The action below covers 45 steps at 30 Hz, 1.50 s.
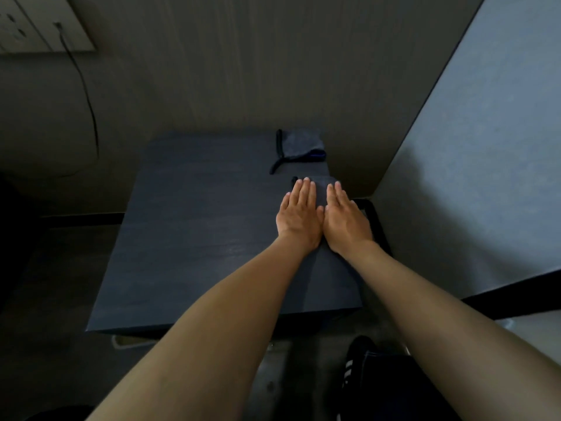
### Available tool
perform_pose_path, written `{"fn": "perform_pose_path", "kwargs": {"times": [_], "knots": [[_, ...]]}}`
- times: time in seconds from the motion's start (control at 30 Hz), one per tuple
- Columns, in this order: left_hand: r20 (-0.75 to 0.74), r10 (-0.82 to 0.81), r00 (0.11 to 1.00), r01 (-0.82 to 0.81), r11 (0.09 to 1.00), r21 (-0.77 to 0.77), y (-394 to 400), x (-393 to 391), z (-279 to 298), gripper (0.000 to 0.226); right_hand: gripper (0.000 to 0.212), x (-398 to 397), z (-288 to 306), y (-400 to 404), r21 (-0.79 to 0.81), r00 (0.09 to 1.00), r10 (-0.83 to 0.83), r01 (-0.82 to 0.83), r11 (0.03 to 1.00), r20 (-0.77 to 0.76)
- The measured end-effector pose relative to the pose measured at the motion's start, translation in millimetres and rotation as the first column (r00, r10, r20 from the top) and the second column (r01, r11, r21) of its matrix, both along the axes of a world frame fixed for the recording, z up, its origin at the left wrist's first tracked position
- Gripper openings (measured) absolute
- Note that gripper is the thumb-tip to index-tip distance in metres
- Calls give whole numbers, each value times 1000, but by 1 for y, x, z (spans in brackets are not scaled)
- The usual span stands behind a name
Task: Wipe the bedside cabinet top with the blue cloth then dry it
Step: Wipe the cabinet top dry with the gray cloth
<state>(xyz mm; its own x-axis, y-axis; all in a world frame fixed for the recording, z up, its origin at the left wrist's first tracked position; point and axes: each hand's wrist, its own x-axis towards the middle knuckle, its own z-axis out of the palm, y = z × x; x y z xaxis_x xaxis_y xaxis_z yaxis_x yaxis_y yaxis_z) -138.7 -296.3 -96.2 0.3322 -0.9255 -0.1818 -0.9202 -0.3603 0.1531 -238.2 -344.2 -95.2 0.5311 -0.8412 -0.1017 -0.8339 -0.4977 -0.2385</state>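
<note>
Head view: left hand (299,215) and right hand (344,221), fingers straight, press a dark folded cloth (318,189) near the right edge of the dark wooden bedside cabinet top (197,238).

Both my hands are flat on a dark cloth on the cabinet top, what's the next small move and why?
Probably slide both hands toward the left side. The left hand and right hand press the folded cloth flat near the right edge of the cabinet top, whose wide left side lies uncovered. A second cloth sits at the back.

Cabinet top (188,226) matt dark woodgrain; folded cloth (300,144) soft, fuzzy
</note>
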Motion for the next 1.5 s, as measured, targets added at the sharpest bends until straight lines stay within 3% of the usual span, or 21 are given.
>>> {"fn": "perform_pose_path", "kwargs": {"times": [0.1, 0.37, 0.5, 1.23, 1.33, 1.43, 1.5], "knots": [[-30, -4, 1000, 4, 1000, -17, -8, -13, -2, 62, 60, -13, 4, -3, 28, 998, -67, 67, 997, -1], [-67, -32, 997, 30, 999, -39, 1, -3, -3, 61, 64, -3, 7, -4, 79, 998, -21, 26, 997, -62], [-78, -25, 997, 21, 999, -49, 17, 19, -8, 60, 64, 18, 3, 9, -10, 994, 30, -31, 999, -101], [46, 279, 959, -278, 960, -23, 182, 236, -16, 59, 65, 255, -7, 153, -47, 946, 320, -318, 947, 43], [102, 242, 965, -243, 970, -4, 195, 253, -17, 58, 65, 274, -8, 163, -50, 935, 351, -349, 936, 40], [93, 291, 952, -290, 957, -19, 200, 272, -27, 75, 65, 288, -10, 168, -51, 926, 374, -372, 927, 51], [54, 327, 944, -327, 945, -7, 197, 282, -29, 75, 65, 296, -10, 166, -40, 921, 384, -382, 923, 64]]}}
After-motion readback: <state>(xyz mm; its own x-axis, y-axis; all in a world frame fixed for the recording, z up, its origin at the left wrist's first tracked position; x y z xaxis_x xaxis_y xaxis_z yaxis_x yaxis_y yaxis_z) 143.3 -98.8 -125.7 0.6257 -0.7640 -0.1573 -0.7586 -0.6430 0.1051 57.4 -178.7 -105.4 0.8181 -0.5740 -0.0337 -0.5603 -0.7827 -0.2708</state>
